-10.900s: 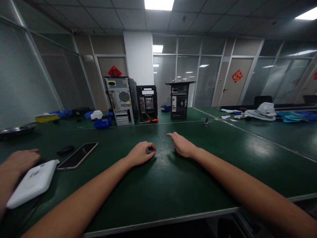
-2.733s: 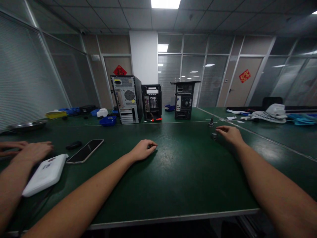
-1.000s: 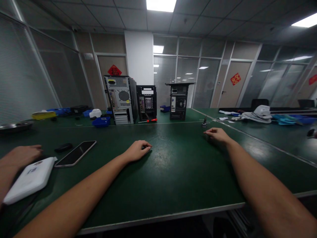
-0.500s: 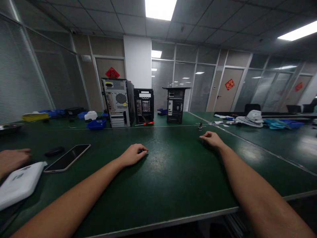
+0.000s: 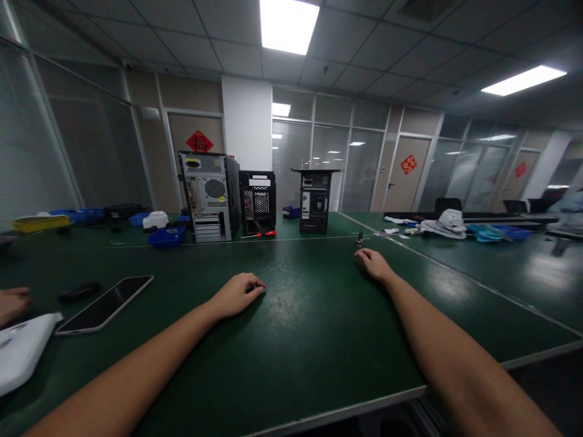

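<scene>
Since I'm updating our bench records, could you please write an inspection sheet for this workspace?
Surface: green tabletop, pale patch near the middle.
Job's things: small metal item, upright, just beyond the right hand.
Clutter: phone, white box, red-handled screwdriver, three computer cases, blue trays.
Hands: left hand, fingers curled; right hand, fingertips bunched; whether either holds anything is unclear.
Cables: nothing clearly seen.
Surroundings: another person's hand at the left edge; glass partitions behind.

You have two hands, left hand (image 5: 234, 295) and right hand (image 5: 376, 265), plus one co-worker's hand (image 5: 13, 304). Ahead of you, count three computer towers (image 5: 208, 200), one red-handled screwdriver (image 5: 266, 233), one smartphone (image 5: 107, 304), one yellow tray (image 5: 40, 224), at least two blue trays (image 5: 166, 238), at least one small metal part (image 5: 359, 239), and three red diamond-shaped signs (image 5: 409, 164).
</scene>
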The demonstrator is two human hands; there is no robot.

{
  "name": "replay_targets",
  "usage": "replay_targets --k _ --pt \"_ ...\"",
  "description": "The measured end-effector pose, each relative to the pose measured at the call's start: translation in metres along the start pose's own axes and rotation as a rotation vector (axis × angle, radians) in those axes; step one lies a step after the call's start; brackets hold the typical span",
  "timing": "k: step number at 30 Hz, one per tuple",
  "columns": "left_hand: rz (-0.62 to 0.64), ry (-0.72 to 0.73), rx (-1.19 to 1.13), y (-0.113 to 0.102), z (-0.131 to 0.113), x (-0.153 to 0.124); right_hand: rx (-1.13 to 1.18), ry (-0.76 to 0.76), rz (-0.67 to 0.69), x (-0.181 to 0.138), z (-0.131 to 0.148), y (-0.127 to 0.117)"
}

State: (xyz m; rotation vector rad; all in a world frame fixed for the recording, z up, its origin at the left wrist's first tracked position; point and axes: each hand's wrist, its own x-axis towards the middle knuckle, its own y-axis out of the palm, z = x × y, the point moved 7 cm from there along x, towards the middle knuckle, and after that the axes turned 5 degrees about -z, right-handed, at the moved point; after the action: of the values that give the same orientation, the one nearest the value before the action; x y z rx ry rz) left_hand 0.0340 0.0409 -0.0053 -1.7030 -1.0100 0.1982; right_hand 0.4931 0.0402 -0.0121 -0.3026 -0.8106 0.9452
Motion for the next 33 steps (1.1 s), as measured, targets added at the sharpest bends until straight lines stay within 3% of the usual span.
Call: replay_targets --k 5,9,13,17,23,33 --pt "-0.011 0.013 -0.03 0.0 -0.013 -0.001 0.038 -0.32 0.02 -0.016 0.104 0.037" --pt "0.009 0.013 -0.107 0.004 -0.032 -0.003 0.09 -0.589 0.208 -0.073 0.201 0.087" --pt "0.021 0.065 -0.191 0.012 -0.047 -0.004 0.04 -0.791 0.339 -0.135 0.258 0.124" --pt "0.049 0.089 -0.188 0.019 -0.047 -0.003 -0.036 -0.935 0.329 -0.158 0.268 0.139" --pt "0.053 0.06 -0.158 0.015 -0.038 -0.002 -0.081 -0.845 0.254 -0.148 0.258 0.143" --pt "-0.004 -0.002 -0.089 0.011 -0.029 0.0 -0.188 -0.828 0.358 -0.144 0.253 0.144"
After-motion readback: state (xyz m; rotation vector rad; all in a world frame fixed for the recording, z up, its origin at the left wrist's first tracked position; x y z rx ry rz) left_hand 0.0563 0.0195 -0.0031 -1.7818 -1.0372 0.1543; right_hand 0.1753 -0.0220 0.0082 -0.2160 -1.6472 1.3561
